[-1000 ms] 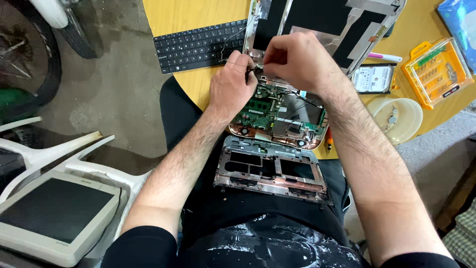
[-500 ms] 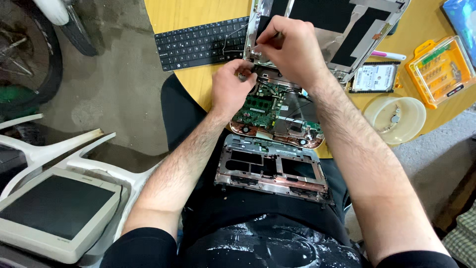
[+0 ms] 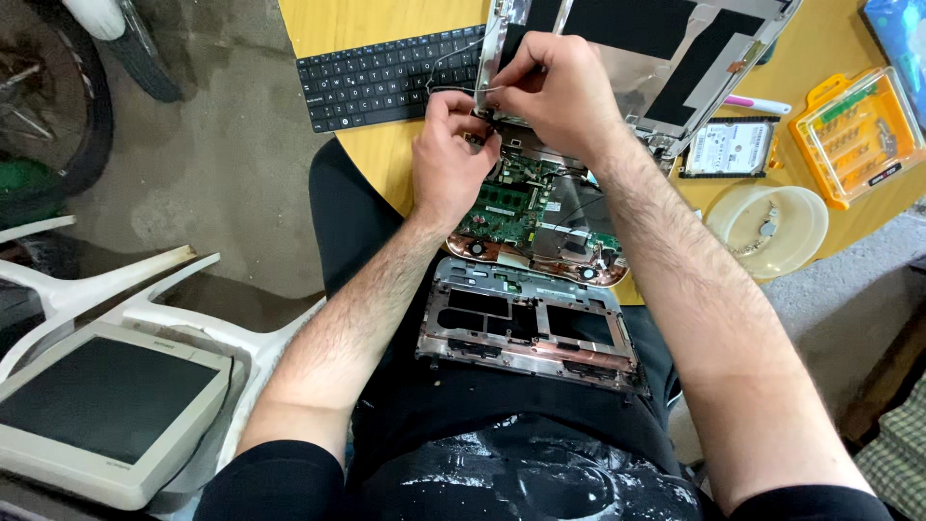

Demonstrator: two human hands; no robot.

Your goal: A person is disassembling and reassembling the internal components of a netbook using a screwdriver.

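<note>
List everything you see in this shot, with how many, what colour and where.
laptop base with circuit board: one, green board, table edge under the hands
thin wire: one, pale, at the hinge, pinched by both hands
screen lid: one, silver and black, top
keyboard: one, black, top left on table
metal frame: one, grey, on the lap
hard drive: one, silver, right
bowl: one, clear, right
bit case: one, orange, far right
table: one, yellow
monitor: one, beige, lower left on a white chair
left hand: one
right hand: one
</note>
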